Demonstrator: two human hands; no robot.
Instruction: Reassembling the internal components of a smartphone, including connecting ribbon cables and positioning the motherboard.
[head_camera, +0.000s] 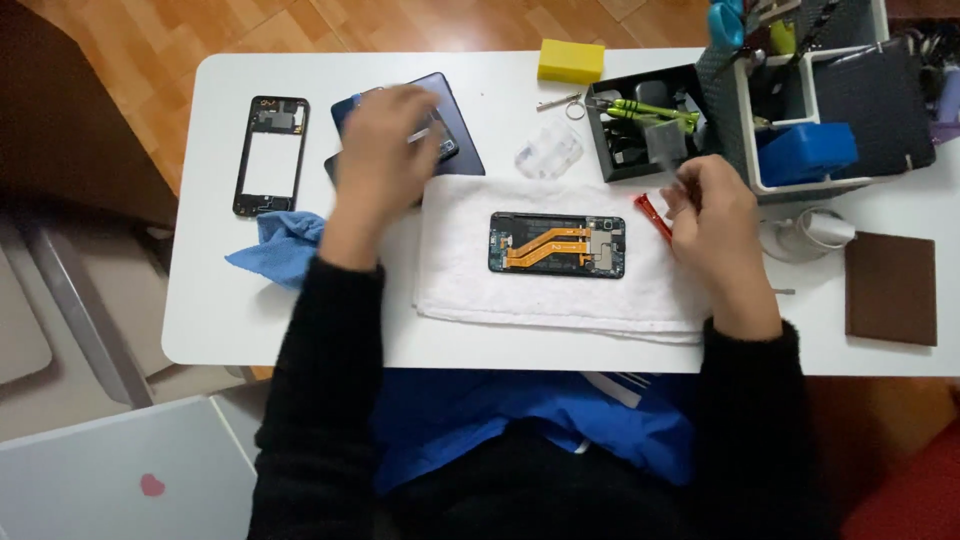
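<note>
The left hand (385, 150) lay spread, fingers loose, on the dark blue phone back cover (455, 135) beyond the folded white towel (540, 290). The right hand (715, 225) pinched a red plastic pry tool (652, 216) at the towel's right edge, beside the opened phone with orange ribbon cables (557, 245) lying at the towel's middle.

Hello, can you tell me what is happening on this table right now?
A person in black sleeves sits at a white table with a phone taken apart. The opened phone, its orange flex cables showing, lies on a white towel, and neither hand touches it. The left hand rests on a dark blue back cover. The right hand holds a small red tool beside the towel. A bare phone frame and a blue cloth lie at the left.
</note>
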